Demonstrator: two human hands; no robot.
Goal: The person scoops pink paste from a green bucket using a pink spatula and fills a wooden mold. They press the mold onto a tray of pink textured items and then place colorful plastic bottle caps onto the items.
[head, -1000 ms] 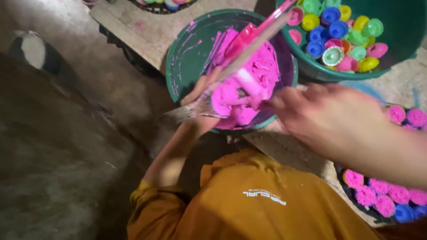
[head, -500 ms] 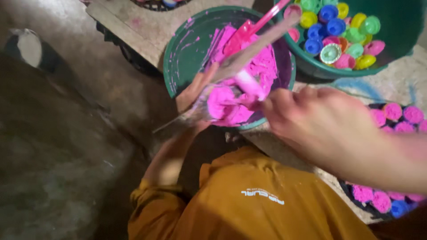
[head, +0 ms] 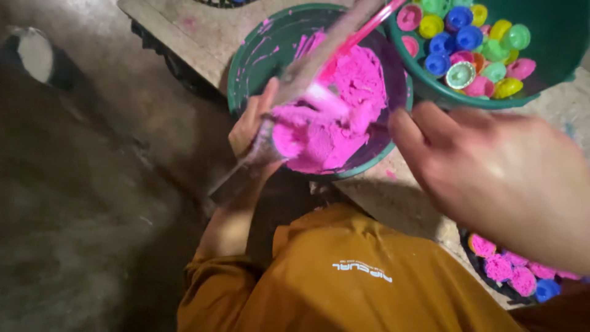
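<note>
The right hand (head: pixel 498 178) is blurred, its arm cut off at the edge.

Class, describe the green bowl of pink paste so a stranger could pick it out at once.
Start at the worn tabletop. Two green bowls sit on it side by side; take the green bowl by the left hand. It alone holds a mound of pink paste; the other bowl holds many-coloured caps.

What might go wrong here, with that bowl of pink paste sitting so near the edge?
The green bowl of pink paste sits close to the bench edge, so a hard scrape might tip it off. The left hand holds a paste-smeared flat tool in its grip; a lump might drop onto the orange shirt. The right hand hovers near the tub of coloured caps and might knock it.
</note>
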